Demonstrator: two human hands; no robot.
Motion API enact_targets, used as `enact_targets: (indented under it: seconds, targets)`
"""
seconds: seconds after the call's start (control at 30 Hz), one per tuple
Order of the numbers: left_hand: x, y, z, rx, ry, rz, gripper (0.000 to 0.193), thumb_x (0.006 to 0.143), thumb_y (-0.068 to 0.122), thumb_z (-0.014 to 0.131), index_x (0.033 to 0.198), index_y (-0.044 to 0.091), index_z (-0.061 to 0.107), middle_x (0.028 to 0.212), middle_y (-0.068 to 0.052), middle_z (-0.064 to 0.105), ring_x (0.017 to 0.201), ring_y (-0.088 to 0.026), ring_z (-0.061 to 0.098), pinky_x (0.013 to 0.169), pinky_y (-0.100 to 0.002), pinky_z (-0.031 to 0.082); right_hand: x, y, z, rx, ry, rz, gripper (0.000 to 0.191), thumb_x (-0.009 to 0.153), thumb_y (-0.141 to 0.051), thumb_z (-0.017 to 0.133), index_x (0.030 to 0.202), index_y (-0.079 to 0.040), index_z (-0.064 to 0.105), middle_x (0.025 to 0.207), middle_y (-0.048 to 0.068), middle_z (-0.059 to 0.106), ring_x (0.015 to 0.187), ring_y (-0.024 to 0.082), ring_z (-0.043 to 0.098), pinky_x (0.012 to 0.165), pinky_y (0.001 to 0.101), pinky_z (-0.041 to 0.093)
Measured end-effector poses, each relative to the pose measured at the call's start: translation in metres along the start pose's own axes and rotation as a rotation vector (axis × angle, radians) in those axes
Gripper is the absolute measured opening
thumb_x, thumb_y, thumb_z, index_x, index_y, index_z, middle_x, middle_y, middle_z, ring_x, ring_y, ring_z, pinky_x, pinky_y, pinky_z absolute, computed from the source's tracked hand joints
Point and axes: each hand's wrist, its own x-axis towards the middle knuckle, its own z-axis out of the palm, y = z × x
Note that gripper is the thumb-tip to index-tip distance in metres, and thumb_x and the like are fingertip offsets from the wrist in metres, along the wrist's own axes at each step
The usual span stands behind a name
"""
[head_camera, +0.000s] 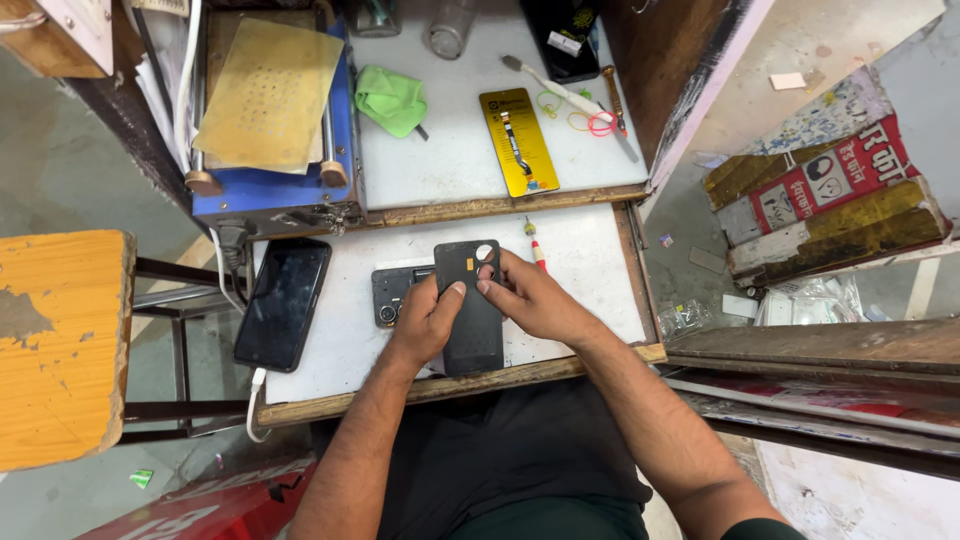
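Black plastic is what I'm holding: a phone back cover (470, 305), inner face up, on the white pull-out tray (590, 265) right in front of me. My left hand (428, 325) pins it from the near-left, thumb pressed flat on its upper middle beside a small yellow patch, the other fingers hidden under or behind the cover. My right hand (530, 297) comes in from the right, fingertips closed narrowly at the cover's top corner, on the rim of the round camera holes; I can't tell whether anything small sits between those fingertips. I judge the step to be work on the camera cutout of the cover, fitting or freeing something there. The next move calls for a steady left-hand hold and fine right fingertip pressure, without flexing the thin shell. Just left of my grip, partly under the cover, lies a dark phone body (393, 293); further left lies a black phone (283, 302) with a white cable. Just beyond my right fingers rests a red-handled screwdriver (536, 248). Well beyond, on the upper shelf, are a yellow card (517, 141) and a green cloth (391, 99).
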Motion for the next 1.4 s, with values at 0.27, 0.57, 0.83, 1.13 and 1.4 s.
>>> enact_targets:
  seconds: [0.27,0.57,0.83,1.13,1.4]
  targets:
    - [-0.001,0.001,0.001,0.103,-0.034,0.016,0.03,0.1,0.022,0.051,0.111,0.0,0.068,0.084,-0.007,0.073,0.077,-0.013,0.067,0.07,-0.031,0.054,0.009,0.012,0.016,-0.016,0.213,-0.025,0.022,0.1,-0.023,0.069,0.09,-0.004,0.064,0.069,-0.003,0.059,0.062,0.005,0.051,0.054,0.024,0.044]
    - [0.0,-0.001,0.001,0.052,-0.006,0.02,0.028,0.099,0.021,0.053,0.106,-0.002,0.068,0.08,-0.006,0.071,0.071,-0.013,0.063,0.064,-0.033,0.052,-0.002,0.005,-0.01,-0.098,0.023,-0.093,0.015,0.101,-0.021,0.064,0.102,-0.007,0.062,0.074,-0.004,0.059,0.067,0.004,0.051,0.057,0.0224,0.045]
    - [0.001,0.0,0.0,0.085,-0.034,-0.012,0.029,0.1,0.022,0.05,0.105,-0.001,0.067,0.081,-0.007,0.072,0.073,-0.013,0.067,0.066,-0.033,0.054,0.009,0.013,0.014,0.035,0.198,0.031,0.025,0.098,-0.023,0.072,0.085,-0.005,0.062,0.066,-0.006,0.055,0.06,0.003,0.047,0.052,0.0216,0.04]
    - [0.002,0.002,0.001,0.072,-0.043,0.031,0.03,0.099,0.021,0.05,0.109,-0.002,0.066,0.084,-0.008,0.074,0.076,-0.015,0.069,0.069,-0.033,0.055,-0.001,0.02,0.0,-0.018,0.095,0.002,0.016,0.099,-0.021,0.069,0.094,-0.007,0.064,0.067,-0.008,0.053,0.061,0.001,0.044,0.051,0.0216,0.036]
    - [0.003,-0.003,0.001,0.026,-0.031,-0.018,0.03,0.101,0.023,0.051,0.104,-0.002,0.067,0.079,-0.008,0.071,0.07,-0.014,0.065,0.063,-0.032,0.053,-0.004,0.016,-0.006,0.052,-0.018,0.038,0.012,0.102,-0.017,0.064,0.106,-0.006,0.062,0.082,-0.005,0.059,0.073,0.003,0.053,0.065,0.0209,0.049]
